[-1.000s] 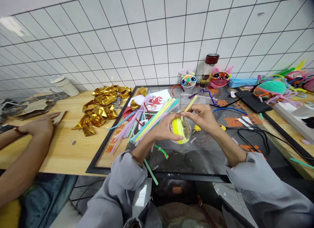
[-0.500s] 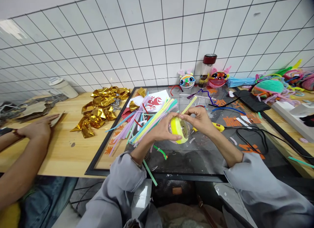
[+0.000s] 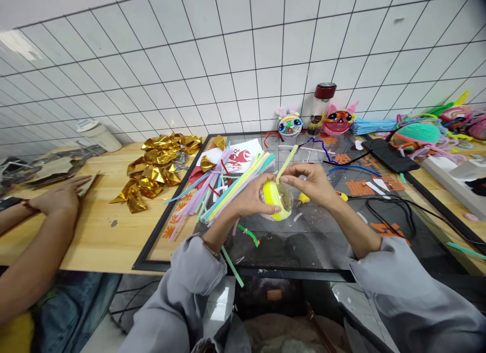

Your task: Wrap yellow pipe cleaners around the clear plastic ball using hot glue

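My left hand [image 3: 250, 198] is wrapped around a clear rounded container [image 3: 286, 201] whose side is banded with bright yellow pipe cleaner. From its upper edge sticks a loose pale-yellow pipe cleaner length [image 3: 287, 163], slanting up to the right. At the base of that length, the thumb and fingertips of my right hand [image 3: 309, 183] are pinched together against it. Below the right hand lies a yellow-handled tool [image 3: 304, 197] with a black cord, partly covered by the hand. Left of the container, a bundle of pastel pipe cleaners [image 3: 231, 191] lies over a white sheet with a red print [image 3: 245, 155].
Gold foil pieces [image 3: 159, 163] lie to the left, near a co-worker's hands [image 3: 63, 193] on brown card. Along the tiled wall stand two decorated animal faces [image 3: 289, 124] and a bottle [image 3: 318, 110]. A black phone [image 3: 391, 154] and a white power strip [image 3: 455, 186] lie at right.
The loose yellow length has swung left and stands more upright. My right hand has shifted slightly with it; my left hand keeps its hold on the container.
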Motion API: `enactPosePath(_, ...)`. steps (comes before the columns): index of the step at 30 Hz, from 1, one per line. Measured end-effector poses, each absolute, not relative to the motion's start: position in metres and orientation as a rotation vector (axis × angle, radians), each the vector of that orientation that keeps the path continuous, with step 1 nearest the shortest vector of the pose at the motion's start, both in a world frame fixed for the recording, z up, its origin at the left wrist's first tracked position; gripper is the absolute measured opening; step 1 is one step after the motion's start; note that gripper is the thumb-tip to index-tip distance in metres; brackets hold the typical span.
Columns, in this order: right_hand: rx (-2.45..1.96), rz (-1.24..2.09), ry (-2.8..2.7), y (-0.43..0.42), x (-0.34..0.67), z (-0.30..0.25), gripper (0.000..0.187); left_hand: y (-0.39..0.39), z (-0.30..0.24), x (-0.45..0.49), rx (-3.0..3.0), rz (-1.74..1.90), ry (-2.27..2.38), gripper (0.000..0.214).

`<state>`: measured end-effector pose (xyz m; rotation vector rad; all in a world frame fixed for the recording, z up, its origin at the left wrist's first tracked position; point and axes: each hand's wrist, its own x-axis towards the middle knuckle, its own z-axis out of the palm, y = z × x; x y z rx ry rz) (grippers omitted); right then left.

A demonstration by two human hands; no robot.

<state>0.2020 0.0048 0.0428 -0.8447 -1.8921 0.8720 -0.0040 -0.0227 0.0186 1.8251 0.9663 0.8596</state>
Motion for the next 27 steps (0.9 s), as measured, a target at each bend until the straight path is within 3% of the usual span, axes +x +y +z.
enactPosePath(4, -1.078, 0.758, -1.911, 0.016, 0.238, 0.042, 0.039, -0.018, 0.014, -0.006, 1.714, 0.912, 0.907, 0.071)
enactPosePath(11, -1.904, 0.212, -2.39, 0.018, 0.285, 0.021, 0.048, -0.012, 0.01, -0.013, 1.632, 0.895, 0.918, 0.073)
enactPosePath(14, -1.906, 0.145, -2.502, 0.014, 0.282, 0.016, 0.047, -0.012, 0.011, -0.015, 1.651, 0.858, 0.938, 0.075)
enactPosePath(20, -1.827, 0.125, -2.447, 0.013, 0.282, 0.013, 0.022, -0.014, 0.016, -0.016, 1.688, 0.832, 0.943, 0.074)
enactPosePath(27, -1.579, 0.048, -1.937, 0.016, 0.286, 0.021, 0.039, -0.013, 0.016, -0.014, 1.722, 0.839, 0.955, 0.075)
